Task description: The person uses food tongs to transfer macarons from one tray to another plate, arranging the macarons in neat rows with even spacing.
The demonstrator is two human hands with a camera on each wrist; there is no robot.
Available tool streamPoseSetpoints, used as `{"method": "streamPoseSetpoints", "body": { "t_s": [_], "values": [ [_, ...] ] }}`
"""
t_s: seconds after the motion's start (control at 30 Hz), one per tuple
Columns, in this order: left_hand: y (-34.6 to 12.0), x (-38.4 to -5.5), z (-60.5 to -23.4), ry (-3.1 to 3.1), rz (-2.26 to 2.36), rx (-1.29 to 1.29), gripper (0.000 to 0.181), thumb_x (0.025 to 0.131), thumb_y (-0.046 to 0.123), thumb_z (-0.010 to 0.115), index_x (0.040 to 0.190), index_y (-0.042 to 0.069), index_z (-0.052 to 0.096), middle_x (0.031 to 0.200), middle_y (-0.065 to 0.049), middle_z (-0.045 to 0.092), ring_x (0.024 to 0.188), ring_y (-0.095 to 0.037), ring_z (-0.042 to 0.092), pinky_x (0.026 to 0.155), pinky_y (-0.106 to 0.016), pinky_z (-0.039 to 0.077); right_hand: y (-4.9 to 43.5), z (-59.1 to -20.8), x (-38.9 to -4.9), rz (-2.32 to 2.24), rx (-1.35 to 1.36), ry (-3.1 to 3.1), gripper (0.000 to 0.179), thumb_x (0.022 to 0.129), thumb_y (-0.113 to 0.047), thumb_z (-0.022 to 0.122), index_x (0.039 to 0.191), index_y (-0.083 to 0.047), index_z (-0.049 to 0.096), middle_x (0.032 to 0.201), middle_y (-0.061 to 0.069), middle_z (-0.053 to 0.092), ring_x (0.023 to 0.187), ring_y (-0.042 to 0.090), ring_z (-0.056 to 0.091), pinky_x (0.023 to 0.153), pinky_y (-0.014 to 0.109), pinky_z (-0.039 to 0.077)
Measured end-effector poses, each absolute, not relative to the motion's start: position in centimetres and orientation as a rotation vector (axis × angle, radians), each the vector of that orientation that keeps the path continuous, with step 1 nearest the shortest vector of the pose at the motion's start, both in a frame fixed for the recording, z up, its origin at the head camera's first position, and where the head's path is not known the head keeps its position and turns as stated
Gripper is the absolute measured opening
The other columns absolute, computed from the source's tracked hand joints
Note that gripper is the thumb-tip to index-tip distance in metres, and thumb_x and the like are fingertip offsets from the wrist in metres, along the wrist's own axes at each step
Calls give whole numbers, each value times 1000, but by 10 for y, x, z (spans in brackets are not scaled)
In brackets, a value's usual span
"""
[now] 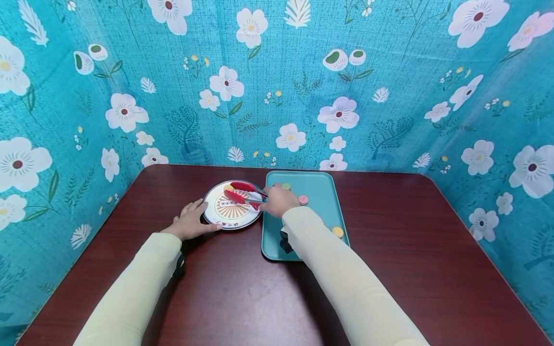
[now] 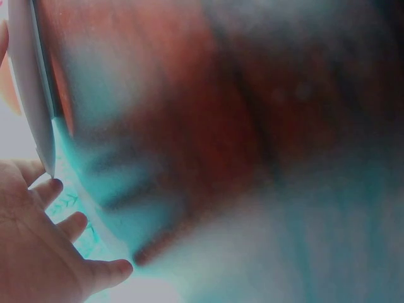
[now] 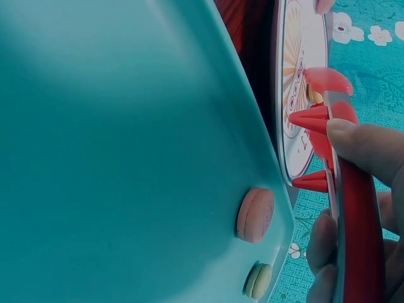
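Observation:
My right hand (image 1: pixel 279 201) grips a pair of tongs (image 3: pixel 358 240) with red handles and red scoop-shaped tips. Between those tips sits a small yellow macaron (image 1: pixel 229 188), over the upper left part of a white plate (image 1: pixel 211 211) with a printed orange pattern. My left hand (image 1: pixel 189 222) rests at the plate's left side with fingers spread, the thumb along the near rim. In the left wrist view, the fingers (image 2: pixel 72 226) reach out straight with a fingertip right at the plate's edge.
Right of the plate lies a teal tray (image 1: pixel 316 192), under my right forearm. On it are a pink macaron (image 1: pixel 303 200), a green macaron (image 1: pixel 286 186) and another yellow macaron (image 1: pixel 337 232). A floral curtain (image 1: pixel 268 110) hangs behind the dark wooden table (image 1: pixel 402 240).

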State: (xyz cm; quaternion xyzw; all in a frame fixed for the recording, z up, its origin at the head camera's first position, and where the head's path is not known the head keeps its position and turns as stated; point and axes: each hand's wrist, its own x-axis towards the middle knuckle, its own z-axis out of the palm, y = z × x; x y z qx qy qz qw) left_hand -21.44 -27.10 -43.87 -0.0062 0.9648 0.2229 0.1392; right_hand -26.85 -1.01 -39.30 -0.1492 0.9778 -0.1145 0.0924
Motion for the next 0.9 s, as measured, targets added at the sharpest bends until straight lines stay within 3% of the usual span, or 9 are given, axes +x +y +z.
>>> {"method": "streamPoseSetpoints", "body": {
  "t_s": [0.9],
  "values": [
    [-269,-213,-437,2791,637,-29,110,76,64,67,153,2,18,157,-25,13,140,-48,7,103,-76,13,-10,-386,-266,-352,-436,2888,65,85,-43,72,140,-17,52,131,8,54,111,22,56,88,44,52]
  ]
}}
